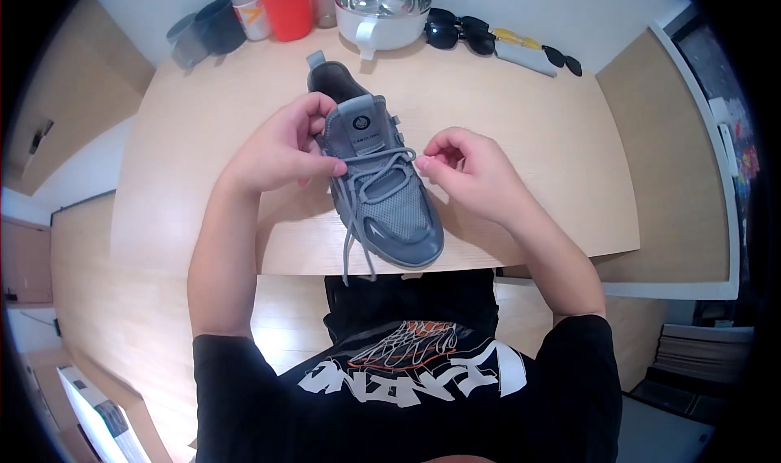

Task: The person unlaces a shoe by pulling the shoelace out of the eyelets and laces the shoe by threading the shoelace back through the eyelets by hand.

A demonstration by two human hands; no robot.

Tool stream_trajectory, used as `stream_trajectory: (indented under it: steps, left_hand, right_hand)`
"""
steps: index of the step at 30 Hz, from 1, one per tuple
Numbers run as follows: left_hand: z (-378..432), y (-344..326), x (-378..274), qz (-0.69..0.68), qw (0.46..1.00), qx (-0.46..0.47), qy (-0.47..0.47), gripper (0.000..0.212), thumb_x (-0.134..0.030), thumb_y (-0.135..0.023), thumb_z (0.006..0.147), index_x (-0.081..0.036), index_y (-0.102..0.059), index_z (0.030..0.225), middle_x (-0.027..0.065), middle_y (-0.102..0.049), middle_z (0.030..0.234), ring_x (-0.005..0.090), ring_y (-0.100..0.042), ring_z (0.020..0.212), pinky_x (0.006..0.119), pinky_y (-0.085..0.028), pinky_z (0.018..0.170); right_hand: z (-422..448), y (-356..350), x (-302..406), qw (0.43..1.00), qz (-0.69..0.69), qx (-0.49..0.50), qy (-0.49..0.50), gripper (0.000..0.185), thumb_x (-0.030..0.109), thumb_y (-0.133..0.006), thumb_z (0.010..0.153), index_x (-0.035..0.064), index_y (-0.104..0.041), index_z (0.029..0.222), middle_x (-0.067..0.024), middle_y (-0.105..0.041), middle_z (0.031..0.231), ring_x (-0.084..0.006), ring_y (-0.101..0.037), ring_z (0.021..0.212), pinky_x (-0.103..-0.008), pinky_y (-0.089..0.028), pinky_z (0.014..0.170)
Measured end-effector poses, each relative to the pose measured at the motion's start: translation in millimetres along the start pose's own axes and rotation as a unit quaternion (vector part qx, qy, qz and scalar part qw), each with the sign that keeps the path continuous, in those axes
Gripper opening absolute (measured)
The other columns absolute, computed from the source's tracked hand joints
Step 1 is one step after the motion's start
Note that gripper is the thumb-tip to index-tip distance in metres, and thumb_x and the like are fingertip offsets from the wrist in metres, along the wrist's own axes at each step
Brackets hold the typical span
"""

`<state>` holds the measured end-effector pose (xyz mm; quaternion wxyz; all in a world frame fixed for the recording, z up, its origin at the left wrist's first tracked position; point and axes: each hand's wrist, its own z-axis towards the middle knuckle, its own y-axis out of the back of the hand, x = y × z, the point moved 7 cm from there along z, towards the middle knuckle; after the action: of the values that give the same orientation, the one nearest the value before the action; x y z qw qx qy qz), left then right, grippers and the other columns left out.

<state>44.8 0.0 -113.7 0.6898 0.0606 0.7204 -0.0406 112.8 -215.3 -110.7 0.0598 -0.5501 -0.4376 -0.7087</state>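
A grey mesh sneaker [396, 210] lies on the light wooden table [537, 158], its toe towards me at the front edge. My left hand [287, 139] grips the shoe's left side by the collar and the upper eyelets, the thumb over the lace edge. Grey shoelaces [384, 179] cross the tongue [360, 124], and their loose ends hang past the sole on the left. On the right, my right hand [470, 170] is at the top lace loop with thumb and forefinger nearly together; whether they pinch the lace cannot be told.
Along the back stand a grey cup [186, 42], a dark cup [221, 26], a white bottle [251, 11], a red container [285, 5] and a white-sided metal bowl [381, 26]. Several sunglasses [460, 36] lie at the back right. The table's front edge [293, 274] is close to the toe.
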Motion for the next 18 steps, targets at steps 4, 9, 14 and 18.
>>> stream_trajectory:
  steps: [4,9,14,18]
  left_hand:
    - [-1.1,-2.3,0.9,-0.033,0.999,0.016,0.005,0.059,0.010,-0.076,0.068,-0.004,-0.048,0.117,0.0050,-0.061,0.097,0.0052,-0.058,0.061,0.017,-0.044,0.047]
    - [-1.5,1.5,1.9,-0.045,0.999,0.029,-0.001,0.056,0.009,-0.075,0.070,-0.004,-0.048,0.117,0.0047,-0.061,0.097,0.0052,-0.057,0.060,0.017,-0.045,0.049]
    - [-3.1,0.6,-0.2,-0.063,0.998,0.024,0.001,0.052,0.008,-0.074,0.073,-0.004,-0.048,0.117,0.0046,-0.061,0.097,0.0042,-0.057,0.061,0.016,-0.044,0.049]
    - [-5.8,0.3,0.1,-0.067,0.997,0.026,0.012,0.051,0.008,-0.073,0.074,-0.004,-0.048,0.116,0.0042,-0.060,0.097,0.0040,-0.056,0.060,0.016,-0.044,0.049]
  right_hand:
    - [10.0,-12.1,2.8,0.997,0.069,0.036,-0.016,0.014,0.011,-0.068,0.091,-0.0024,-0.064,0.091,-0.0036,-0.063,0.076,-0.0105,-0.059,0.071,-0.0267,-0.050,0.066]
    - [24.0,-11.3,1.0,0.983,0.156,0.070,-0.062,0.011,0.009,-0.067,0.091,-0.0019,-0.064,0.091,-0.0028,-0.064,0.078,-0.0100,-0.059,0.072,-0.0253,-0.049,0.064]
    - [25.6,-16.0,-2.8,0.979,0.166,0.087,-0.082,0.010,0.010,-0.067,0.090,0.0002,-0.064,0.088,-0.0029,-0.062,0.074,-0.0120,-0.058,0.069,-0.0283,-0.048,0.061]
    - [-21.6,-30.9,91.6,0.939,-0.196,-0.022,0.282,0.024,0.027,-0.076,0.078,0.0073,-0.064,0.071,-0.0082,-0.060,0.068,-0.0271,-0.060,0.066,-0.0402,-0.047,0.061]
